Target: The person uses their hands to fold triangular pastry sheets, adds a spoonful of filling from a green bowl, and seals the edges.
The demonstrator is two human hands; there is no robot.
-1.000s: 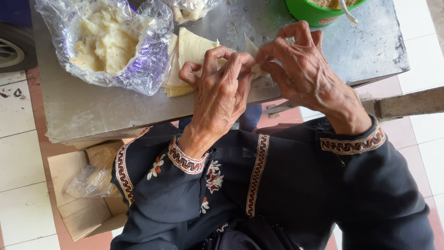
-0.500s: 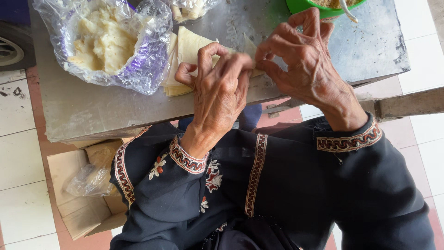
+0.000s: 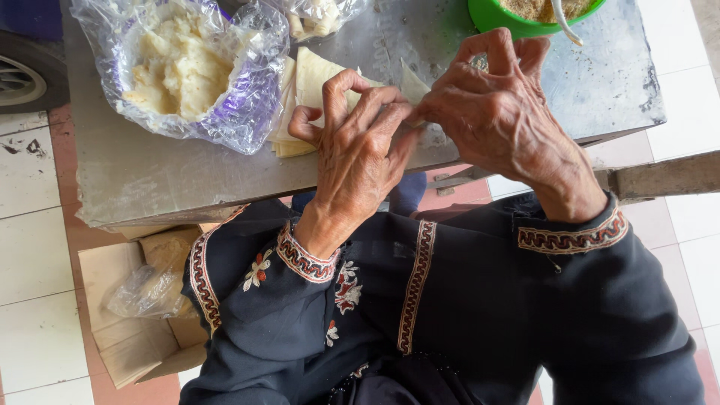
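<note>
Grey metal surface (image 3: 150, 180) is carrying a plastic bag of pale dough (image 3: 187, 67), a wrapper stack (image 3: 300, 97) w/ long axis running away from the person, and a green bowl (image 3: 510, 19). Left hand (image 3: 360, 146) & right hand (image 3: 499, 112) are pinching one thin wrapper (image 3: 412, 84) between fingertips, its corner pointing up-left; fingers are hiding most of it.

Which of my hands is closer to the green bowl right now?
Right. The right hand sits just below the green bowl; the left hand is farther off, by the stacked wrappers.
</note>
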